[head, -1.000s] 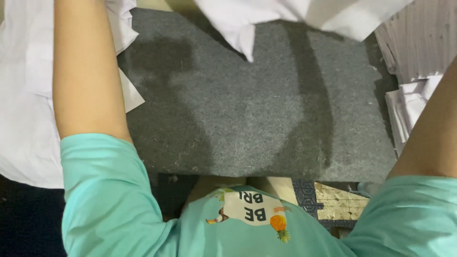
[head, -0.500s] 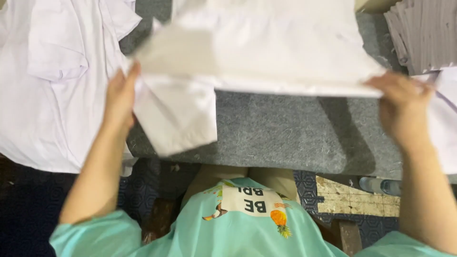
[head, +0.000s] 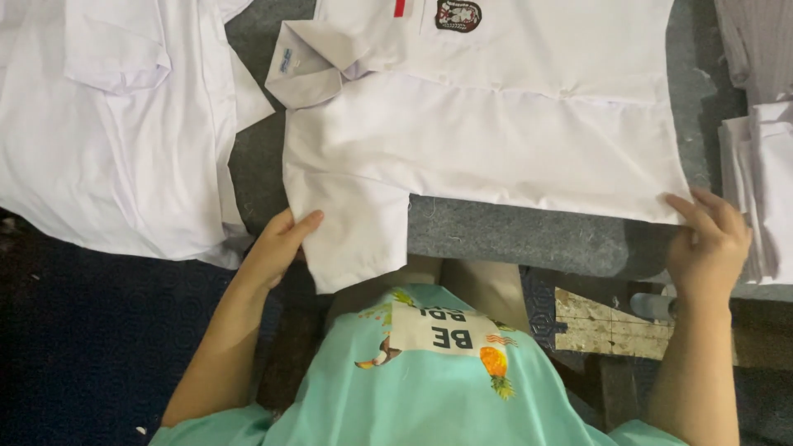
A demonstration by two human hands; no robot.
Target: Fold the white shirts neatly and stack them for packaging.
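Wearer's garment: mint-green short-sleeved top (head: 429,388), sleeves ending above elbows. Chest print (head: 438,339): white panel with dark lettering, orange pineapple motif just beside panel, small brown-orange figure on panel's opposite side. Forearms bare; left hand (head: 277,248), right hand (head: 710,244) ungloved, without rings.

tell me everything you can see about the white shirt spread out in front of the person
The white short-sleeved cloth shirt lies flat, spread sideways across the grey felt-covered table. Its collar points left, with a small label inside. A chest pocket near the top edge carries an embroidered badge and a short red stripe. One sleeve hangs over the near table edge. The left hand touches that sleeve's edge; the right hand rests at the hem corner. The fabric looks smooth and thin, with a faint crease across the middle.
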